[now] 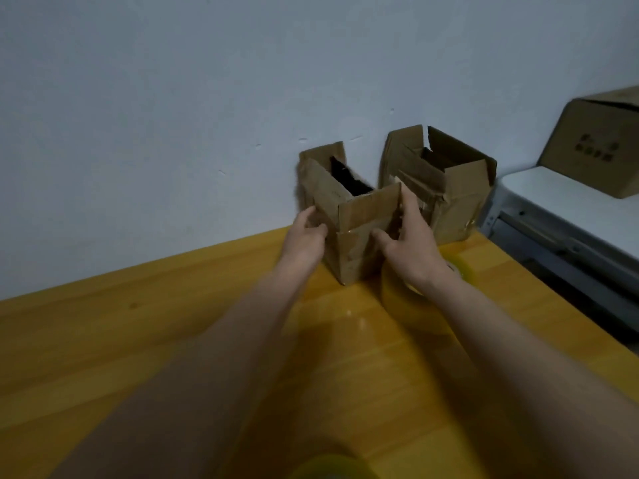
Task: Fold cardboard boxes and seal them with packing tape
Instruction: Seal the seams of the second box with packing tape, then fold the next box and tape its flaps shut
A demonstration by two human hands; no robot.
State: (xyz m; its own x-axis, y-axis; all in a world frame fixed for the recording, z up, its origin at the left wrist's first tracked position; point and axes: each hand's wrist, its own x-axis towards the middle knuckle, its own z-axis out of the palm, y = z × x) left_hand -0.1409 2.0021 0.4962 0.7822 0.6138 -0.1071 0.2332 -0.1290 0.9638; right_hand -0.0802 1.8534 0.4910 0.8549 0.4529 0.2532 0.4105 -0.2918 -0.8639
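So both hands are wrapping around the nearer cardboard box [352, 233], one per side. The left hand [306, 235] is curling its fingers onto the left wall, and the right hand [408, 240] is gripping the right corner, thumb on the front face and fingers reaching up the edge. My guess is they're bracing it so it stays square while the top flaps, standing up and open right now, get folded down. Nothing's sealed on top yet as far as I can see.

A second box [446, 188] is sitting just beyond the right hand, flaps open too, with scraps of old shiny tape on its front. Both boxes are parked against the wall [173, 115], probably so they don't slide.

A roll of clear packing tape [425, 281] is lying on the yellow worktop [138, 323] right under the right wrist, handy for the next step. Another roll [332, 468] is peeking in at the bottom edge, near the person.

Off past the right hand, a bigger carton [594, 146] is showing dark printed characters, too blurry to read. No brand visible anywhere else.
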